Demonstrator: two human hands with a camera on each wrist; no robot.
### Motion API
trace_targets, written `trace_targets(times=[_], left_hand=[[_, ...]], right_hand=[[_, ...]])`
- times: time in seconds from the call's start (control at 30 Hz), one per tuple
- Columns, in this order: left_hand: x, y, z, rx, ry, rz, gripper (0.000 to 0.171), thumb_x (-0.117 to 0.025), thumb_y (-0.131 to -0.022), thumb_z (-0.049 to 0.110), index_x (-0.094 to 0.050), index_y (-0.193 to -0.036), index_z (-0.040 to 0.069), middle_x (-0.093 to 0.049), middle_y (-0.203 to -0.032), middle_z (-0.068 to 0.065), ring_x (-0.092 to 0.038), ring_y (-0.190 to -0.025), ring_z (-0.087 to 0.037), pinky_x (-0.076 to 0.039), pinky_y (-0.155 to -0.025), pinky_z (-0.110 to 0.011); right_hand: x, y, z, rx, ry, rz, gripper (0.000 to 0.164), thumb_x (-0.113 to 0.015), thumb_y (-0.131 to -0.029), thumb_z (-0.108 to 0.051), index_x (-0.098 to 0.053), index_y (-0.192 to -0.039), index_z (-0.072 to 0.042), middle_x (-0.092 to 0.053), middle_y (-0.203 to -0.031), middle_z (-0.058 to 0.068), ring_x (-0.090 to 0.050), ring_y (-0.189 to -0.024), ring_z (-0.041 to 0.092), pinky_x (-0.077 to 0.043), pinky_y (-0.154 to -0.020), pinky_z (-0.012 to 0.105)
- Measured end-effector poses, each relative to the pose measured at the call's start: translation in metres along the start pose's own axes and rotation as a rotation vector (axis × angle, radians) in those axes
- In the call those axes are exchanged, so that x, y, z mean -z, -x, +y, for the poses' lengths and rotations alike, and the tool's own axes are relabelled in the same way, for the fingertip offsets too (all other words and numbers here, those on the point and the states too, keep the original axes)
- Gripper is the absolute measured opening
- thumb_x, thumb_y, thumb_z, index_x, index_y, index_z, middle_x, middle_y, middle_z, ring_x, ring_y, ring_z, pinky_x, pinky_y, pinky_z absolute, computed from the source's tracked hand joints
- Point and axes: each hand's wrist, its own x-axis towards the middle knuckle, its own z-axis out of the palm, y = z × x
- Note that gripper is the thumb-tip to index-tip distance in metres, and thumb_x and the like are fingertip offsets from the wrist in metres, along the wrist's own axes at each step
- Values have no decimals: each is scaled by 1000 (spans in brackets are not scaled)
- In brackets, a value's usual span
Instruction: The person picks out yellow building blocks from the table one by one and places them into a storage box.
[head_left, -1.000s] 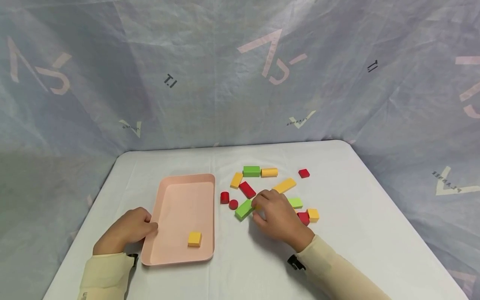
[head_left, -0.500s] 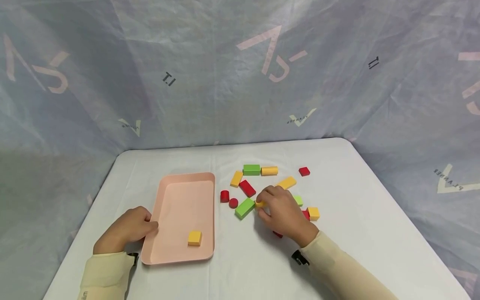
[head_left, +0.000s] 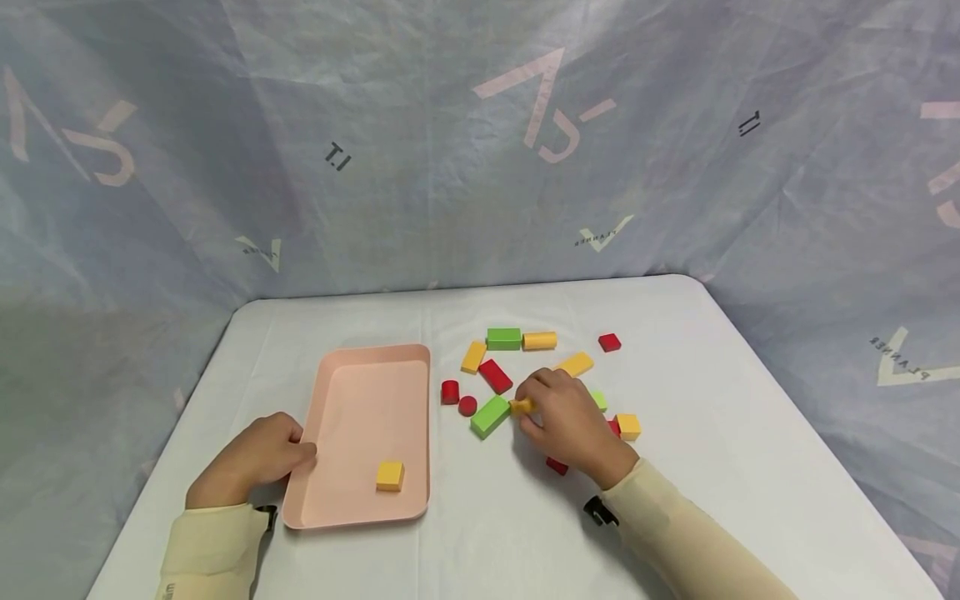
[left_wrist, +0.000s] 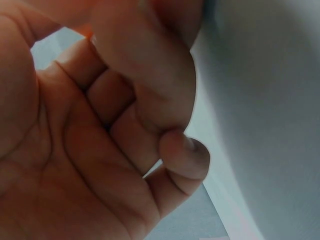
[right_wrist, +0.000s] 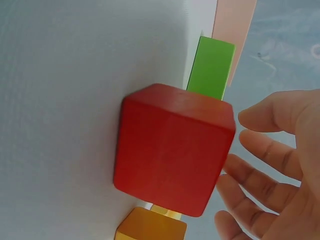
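Note:
My left hand [head_left: 258,454] grips the left rim of a pink tray [head_left: 367,400], the thumb over the edge; in the left wrist view its fingers [left_wrist: 155,75] are curled. A yellow block [head_left: 390,476] lies inside the tray. Above the scattered blocks, my right hand [head_left: 566,421] has its thumb and fingers apart, close over a small yellow piece [head_left: 522,406] beside a green block [head_left: 491,416]. A red block [right_wrist: 172,150] fills the middle of the right wrist view and hides what lies behind it. That view shows background between thumb and index fingertips.
Red cylinders [head_left: 450,392] and a red block [head_left: 496,377] lie between tray and right hand. Farther back are a green block [head_left: 503,339], a yellow cylinder [head_left: 539,340] and a red piece [head_left: 610,342]. A yellow cube [head_left: 627,427] sits right of the hand.
My right hand has shifted slightly right and away from me, uncovering more of the yellow piece and a red block near the wrist. The left hand and tray have stayed put.

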Motion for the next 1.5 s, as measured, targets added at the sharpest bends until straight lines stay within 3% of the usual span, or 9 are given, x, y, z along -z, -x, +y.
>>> trace_targets(times=[0.37, 1.1, 1.5], left_hand=[[0, -2, -1, 6, -10, -3, 29, -57, -72, 14, -39, -49, 16, -33, -44, 7, -30, -41, -11, -23, -40, -26], [0, 0, 0, -3, -14, 8, 30, -57, -72, 14, -38, -49, 17, -33, -44, 7, -30, -41, -11, -24, -41, -26], [1, 1, 2, -3, -13, 6, 29, -57, -72, 13, -38, -49, 17, -34, -44, 6, -30, -41, -11, -24, -41, -26]], right_hand=[[-3, -1, 2, -57, 27, -74, 27, -70, -75, -28, -64, -100, -20, -57, -100, -6, -44, -89, 10, -46, -77, 34], [-7, -2, 4, -55, 16, -86, 28, -71, -74, -23, -62, -101, -17, -57, -102, -4, -45, -91, 13, -48, -79, 35], [-10, -2, 4, -52, 43, -112, 41, -75, -75, -28, -63, -112, -17, -57, -107, -3, -45, -95, 13, -50, -80, 34]])
